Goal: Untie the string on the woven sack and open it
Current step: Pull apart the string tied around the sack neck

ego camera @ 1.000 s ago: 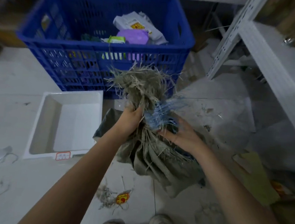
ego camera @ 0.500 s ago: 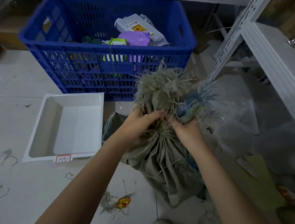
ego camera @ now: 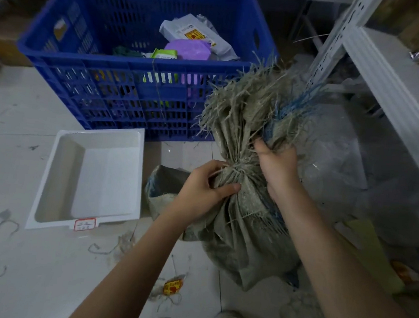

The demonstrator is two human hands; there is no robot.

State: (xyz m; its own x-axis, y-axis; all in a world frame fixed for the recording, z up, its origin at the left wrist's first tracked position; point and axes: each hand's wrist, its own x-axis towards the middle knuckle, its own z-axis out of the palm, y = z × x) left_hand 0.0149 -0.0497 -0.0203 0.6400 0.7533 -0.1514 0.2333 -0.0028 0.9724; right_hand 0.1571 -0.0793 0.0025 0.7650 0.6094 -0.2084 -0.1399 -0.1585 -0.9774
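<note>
Hands have shifted since half a second ago: left hand (ego camera: 207,183) now pinches the woven sack (ego camera: 245,227) just below the string (ego camera: 240,170); right hand (ego camera: 277,164) grips the frayed neck (ego camera: 252,107) above it. Binding now exposed between them, still tied; untying can start.
</note>
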